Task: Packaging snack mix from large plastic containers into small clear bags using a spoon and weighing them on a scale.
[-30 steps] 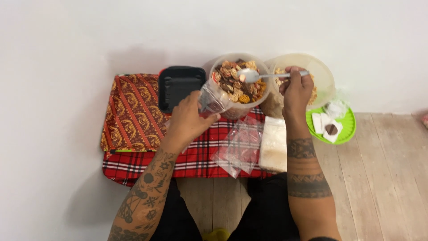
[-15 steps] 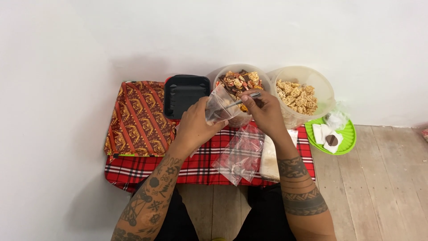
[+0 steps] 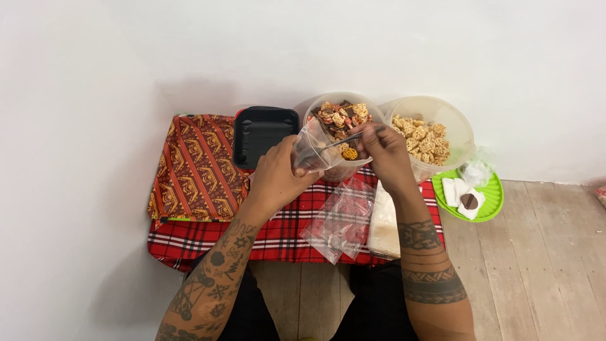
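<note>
Your left hand [image 3: 278, 173] is gripping the clear plastic bag [image 3: 311, 151], mouth tilting right, beside the mixed-snack tub [image 3: 341, 129]. Your right hand [image 3: 386, 155] is pinching the metal spoon [image 3: 344, 139], handle running rightward, bowl entering that mouth.

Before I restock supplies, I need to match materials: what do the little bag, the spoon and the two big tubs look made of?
The bag in the left hand looks like thin clear plastic film: see-through and creased. The spoon in the right hand looks like polished metal, grey and glinting, though the view is small. The tubs look like translucent, cloudy plastic; the snacks show through the walls.
</note>
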